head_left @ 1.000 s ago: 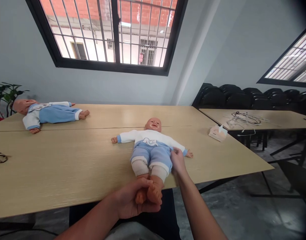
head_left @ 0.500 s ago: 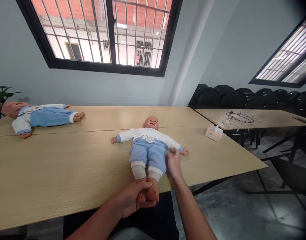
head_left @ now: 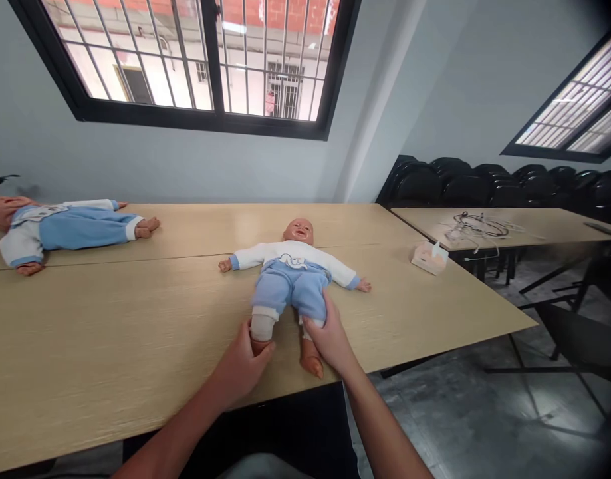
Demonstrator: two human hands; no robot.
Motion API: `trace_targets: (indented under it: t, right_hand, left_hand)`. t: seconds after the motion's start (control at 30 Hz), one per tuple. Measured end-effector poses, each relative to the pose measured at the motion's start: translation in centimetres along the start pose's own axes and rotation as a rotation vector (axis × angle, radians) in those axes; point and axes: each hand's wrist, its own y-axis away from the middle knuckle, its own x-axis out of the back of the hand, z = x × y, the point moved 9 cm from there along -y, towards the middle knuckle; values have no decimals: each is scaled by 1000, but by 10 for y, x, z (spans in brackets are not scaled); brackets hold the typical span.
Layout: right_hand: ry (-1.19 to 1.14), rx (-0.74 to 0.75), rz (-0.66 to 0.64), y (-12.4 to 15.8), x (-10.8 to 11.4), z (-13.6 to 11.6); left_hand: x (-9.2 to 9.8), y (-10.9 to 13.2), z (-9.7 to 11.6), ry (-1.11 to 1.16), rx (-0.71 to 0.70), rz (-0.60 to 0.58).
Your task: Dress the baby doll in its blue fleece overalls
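A baby doll (head_left: 298, 266) in a white top and light blue trousers lies face up on the wooden table (head_left: 135, 332), its feet toward me and its arms spread. My left hand (head_left: 243, 364) is closed around the lower leg and foot on the doll's left-hand side as I look at it; most of that foot is hidden. My right hand (head_left: 330, 332) grips the other leg at the trouser cuff, with the thumb on top. The bare foot below it shows. White wrapping or lining shows beneath the trouser cuffs.
A second doll (head_left: 80, 226) in similar clothes lies at the far left of the table. A tissue box (head_left: 429, 257) sits near the right edge. Beyond it, cables (head_left: 479, 226) lie on another table, with stacked black chairs (head_left: 465, 186) behind.
My right hand has moved from beside the doll's hip down onto its leg. My left hand has shifted left, now on one leg. The doll's legs are farther apart.
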Motion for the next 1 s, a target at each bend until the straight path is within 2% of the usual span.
trace_targets:
  t: [0.07,0.13,0.23,0.37,0.47,0.5,0.57,0.6,0.63,0.73,0.8,0.87,1.0]
  right_hand:
    - [19,43,-10,-3,-4,0]
    - [57,65,-47,-2,-8,-2]
    - [144,84,-100,6,-11,-7]
    - [271,156,-64,27,0,-15]
    - [338,211,-44,33,11,-25]
    - [350,231,-26,31,15,-31]
    - [360,288,3,18,19,-52]
    - [361,320,-1,8,17,-65]
    - [363,351,-24,-2,11,-79]
    - [390,389,-161,-29,-21,-112]
    - [465,395,-268,-37,-44,-122]
    - [582,410,-370,-36,-62,-123]
    - [683,453,-555,-32,-67,-116]
  left_hand:
    - [5,3,0,-167,-20,0]
    - [3,11,2,-275,-56,-28]
    - [-6,24,6,-335,-108,-75]
    - [-5,27,7,-354,-128,-153]
    - [15,-5,4,-337,-90,-175]
    - [25,-24,5,-336,-89,-147]
    - [45,-69,13,-328,-138,-20]
    - [49,-92,19,-280,-181,18]
    - [50,-115,22,-195,-211,36]
    - [23,-167,22,137,-208,-119]
    - [10,-182,18,208,-202,-154]
    - [2,-184,13,214,-205,-185]
    - [-4,-172,4,283,-209,-313]
